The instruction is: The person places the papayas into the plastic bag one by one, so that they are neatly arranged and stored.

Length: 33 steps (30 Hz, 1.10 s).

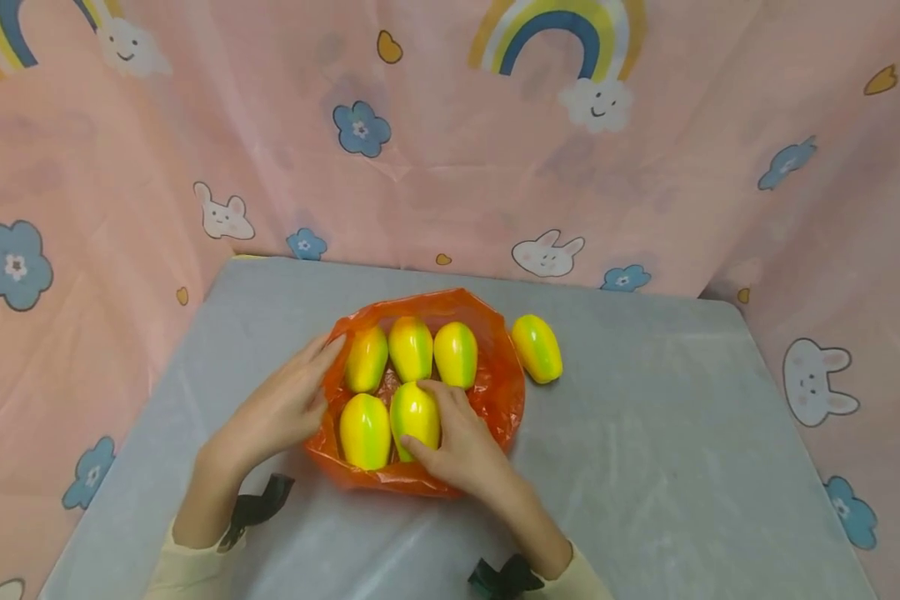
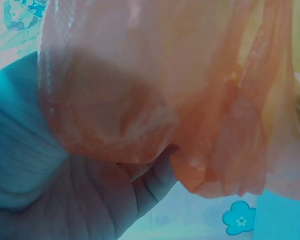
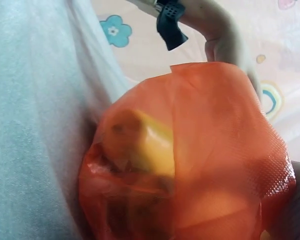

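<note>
An orange-red plastic bag stands with its mouth spread wide on the table, several yellow-green mangoes inside. My left hand grips the bag's left rim; in the left wrist view the bag's film hangs over the palm and hides some of the fingers. My right hand reaches over the near right rim and holds the front right mango between thumb and fingers. From the right wrist, the bag wall covers that hand's fingertips, and a mango shows through the film.
One more mango lies outside, just right of the bag. The grey table reaches back to a pink printed curtain, which also hangs along both sides. A dark strap sits at the left wrist.
</note>
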Available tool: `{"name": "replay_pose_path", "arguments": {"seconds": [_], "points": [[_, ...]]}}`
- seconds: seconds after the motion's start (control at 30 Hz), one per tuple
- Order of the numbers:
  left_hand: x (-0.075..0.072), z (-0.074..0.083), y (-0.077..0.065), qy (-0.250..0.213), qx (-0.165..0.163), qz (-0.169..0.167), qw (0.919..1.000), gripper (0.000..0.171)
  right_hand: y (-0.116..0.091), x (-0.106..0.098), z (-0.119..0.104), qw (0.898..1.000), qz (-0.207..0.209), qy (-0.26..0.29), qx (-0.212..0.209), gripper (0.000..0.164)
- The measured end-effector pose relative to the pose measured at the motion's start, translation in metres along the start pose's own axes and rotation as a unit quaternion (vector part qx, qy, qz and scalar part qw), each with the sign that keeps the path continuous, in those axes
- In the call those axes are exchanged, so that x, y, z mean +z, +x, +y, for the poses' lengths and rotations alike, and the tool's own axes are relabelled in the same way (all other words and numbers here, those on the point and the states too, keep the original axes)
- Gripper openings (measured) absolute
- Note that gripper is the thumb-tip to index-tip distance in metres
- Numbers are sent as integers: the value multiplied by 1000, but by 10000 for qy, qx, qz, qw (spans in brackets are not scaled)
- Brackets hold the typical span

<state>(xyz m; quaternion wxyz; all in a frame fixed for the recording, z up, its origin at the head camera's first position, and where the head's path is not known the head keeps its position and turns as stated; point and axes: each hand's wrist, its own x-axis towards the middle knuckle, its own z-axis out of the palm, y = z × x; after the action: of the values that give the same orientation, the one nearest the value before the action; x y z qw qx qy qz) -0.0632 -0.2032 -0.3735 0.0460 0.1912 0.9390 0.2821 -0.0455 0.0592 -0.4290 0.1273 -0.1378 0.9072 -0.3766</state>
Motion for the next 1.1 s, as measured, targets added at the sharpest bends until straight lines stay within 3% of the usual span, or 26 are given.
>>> {"name": "replay_pose_path", "arguments": {"seconds": [0.6,1.1], "points": [[1,-3,0,3,-112,-51,9999,81,5,8,6,9992,-80,-351,164,74],[2,-4,3,-9,-87,-88,9999,82,5,9,5,9984,-215,-294,439,81]]}}
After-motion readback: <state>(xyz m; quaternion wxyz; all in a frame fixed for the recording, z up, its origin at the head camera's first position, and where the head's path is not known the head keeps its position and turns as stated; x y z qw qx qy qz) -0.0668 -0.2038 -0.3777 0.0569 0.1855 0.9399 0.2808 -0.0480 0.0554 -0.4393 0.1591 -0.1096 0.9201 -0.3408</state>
